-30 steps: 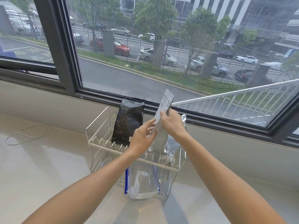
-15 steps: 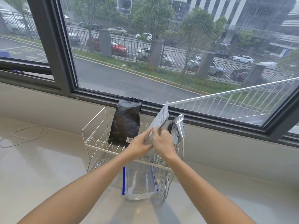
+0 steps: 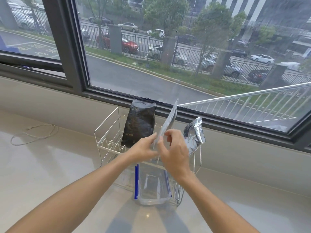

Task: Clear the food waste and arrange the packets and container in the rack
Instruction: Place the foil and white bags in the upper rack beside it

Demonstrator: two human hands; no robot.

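Fingers (image 3: 152, 139) of left hand (image 3: 144, 147) and right hand (image 3: 175, 152) pinched on lower part of flat silver packet (image 3: 169, 121), held upright and tilted above wire rack (image 3: 107, 132). Black packet (image 3: 139, 123) standing in rack just left of fingers, crumpled silver packet (image 3: 193, 134) just right. Clear container (image 3: 152, 185) below hands, on lower level.

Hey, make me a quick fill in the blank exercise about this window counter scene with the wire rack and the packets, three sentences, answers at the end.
1. The tall packet standing at the back of the white wire rack is ____ in colour.
2. The flat silver packet is pinched between the left hand and the ____ hand.
3. The clear plastic container with blue clips sits on the rack's ____ level.

Missing words: black; right; lower
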